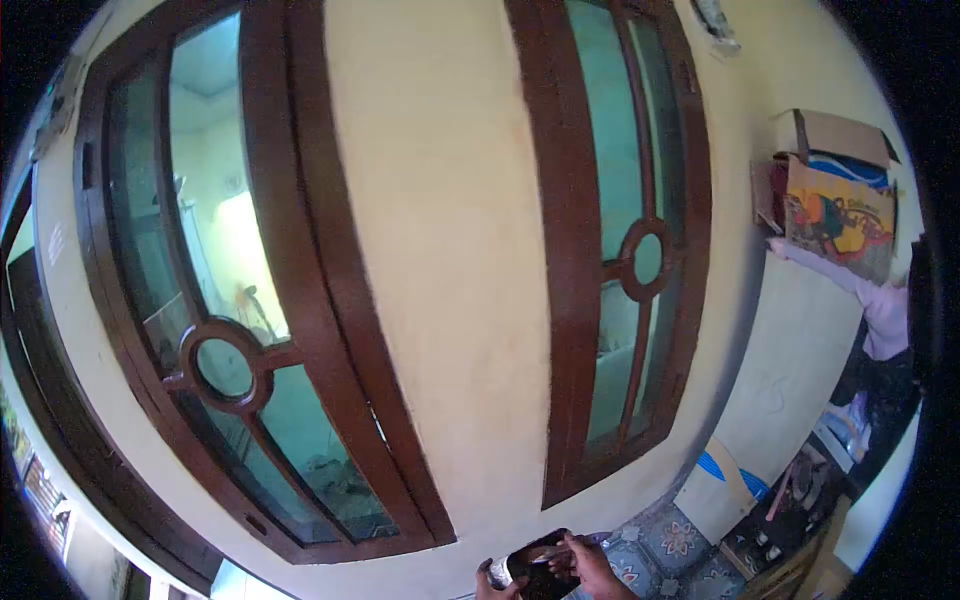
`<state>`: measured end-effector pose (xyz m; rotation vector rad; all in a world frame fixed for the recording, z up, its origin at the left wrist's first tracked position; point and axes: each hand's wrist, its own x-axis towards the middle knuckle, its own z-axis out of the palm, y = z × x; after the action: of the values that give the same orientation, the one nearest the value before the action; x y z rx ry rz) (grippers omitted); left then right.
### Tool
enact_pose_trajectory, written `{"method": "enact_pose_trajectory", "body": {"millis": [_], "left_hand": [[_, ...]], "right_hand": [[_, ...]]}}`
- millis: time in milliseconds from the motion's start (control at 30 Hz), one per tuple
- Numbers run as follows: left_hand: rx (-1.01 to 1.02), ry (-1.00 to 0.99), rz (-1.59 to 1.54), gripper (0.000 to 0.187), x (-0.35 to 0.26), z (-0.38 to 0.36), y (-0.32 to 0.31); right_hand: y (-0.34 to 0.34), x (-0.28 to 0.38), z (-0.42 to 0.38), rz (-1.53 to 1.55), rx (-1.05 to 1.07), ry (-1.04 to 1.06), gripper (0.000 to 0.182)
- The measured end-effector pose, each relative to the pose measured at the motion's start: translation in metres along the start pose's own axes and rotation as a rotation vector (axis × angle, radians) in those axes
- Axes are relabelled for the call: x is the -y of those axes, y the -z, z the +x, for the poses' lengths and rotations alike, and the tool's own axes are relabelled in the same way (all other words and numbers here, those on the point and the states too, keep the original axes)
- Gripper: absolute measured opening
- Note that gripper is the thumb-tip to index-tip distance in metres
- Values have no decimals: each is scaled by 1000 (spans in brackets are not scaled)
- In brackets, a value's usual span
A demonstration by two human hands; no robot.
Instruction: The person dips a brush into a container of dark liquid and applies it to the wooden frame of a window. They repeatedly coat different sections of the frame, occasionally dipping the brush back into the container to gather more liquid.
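Note:
At the bottom edge, my left hand point(500, 582) has its fingers wrapped round a small white and dark cylindrical thing point(501, 571), too small to name. Just to its right, my right hand point(585, 565) is closed, fingers bent together over a dark object point(545, 550). A thin pale item sticks out by its fingers, and I cannot make out what it is. The two hands are close together but apart. The frame's lower edge cuts off both wrists.
Two brown-framed windows point(300, 200) point(560, 200) stand in the cream wall point(440, 250). At the right, another person in a pink sleeve point(885, 310) reaches to a printed cardboard box point(840, 215) above a pale panel point(790, 350). Patterned floor tiles point(678, 538) lie below.

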<state>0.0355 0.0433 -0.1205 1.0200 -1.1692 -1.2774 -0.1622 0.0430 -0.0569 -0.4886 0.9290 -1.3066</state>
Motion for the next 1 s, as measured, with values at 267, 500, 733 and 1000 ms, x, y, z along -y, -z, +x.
{"method": "enact_pose_trajectory", "body": {"millis": [267,500,733,1000], "left_hand": [[111,-69,-64,90,37,22,26],[113,-73,-86,88,38,32,39],[47,-54,-108,87,41,14,41],[4,-87,-66,85,26,29,39]], "right_hand": [[-9,-13,-27,-818,-244,446,25],[-48,12,-66,-1152,-158,303,23],[-25,-7,-42,-1186,179,539,22],[-48,11,-1,-1146,319,237,31]]}}
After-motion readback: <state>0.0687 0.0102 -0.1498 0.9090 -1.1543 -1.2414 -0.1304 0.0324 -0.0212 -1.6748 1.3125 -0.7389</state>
